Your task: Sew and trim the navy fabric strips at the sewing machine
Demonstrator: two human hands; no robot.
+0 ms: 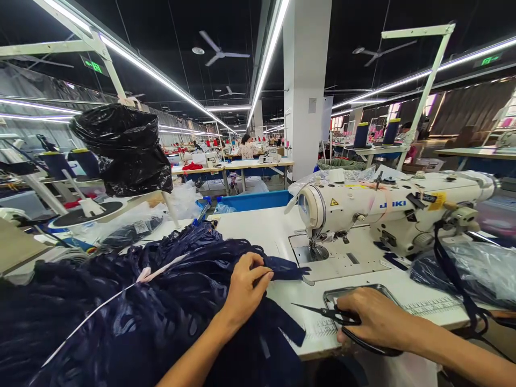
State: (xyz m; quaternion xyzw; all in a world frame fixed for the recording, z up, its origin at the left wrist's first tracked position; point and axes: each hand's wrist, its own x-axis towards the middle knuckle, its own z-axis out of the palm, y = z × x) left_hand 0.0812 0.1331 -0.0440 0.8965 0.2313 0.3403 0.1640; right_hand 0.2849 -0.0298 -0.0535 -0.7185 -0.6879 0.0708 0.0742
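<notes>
One table point(252, 223), one sewing machine point(358, 201), left hand point(245, 285) pinching strips point(287, 266), right hand point(374, 318) gripping one pair of scissors point(334, 313)

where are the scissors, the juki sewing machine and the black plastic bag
Scissors point(327, 312): head view, on the dark blades.
Juki sewing machine point(350, 203): head view, on its white arm.
Black plastic bag point(126, 148): head view, on its creased side.

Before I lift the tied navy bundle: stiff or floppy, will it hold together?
Probably floppy: the navy bundle slumps in soft folds. The middle may lift together, since a pale tie crosses it. Loose strips could trail or slide, as ends stick out past the left hand.
</notes>
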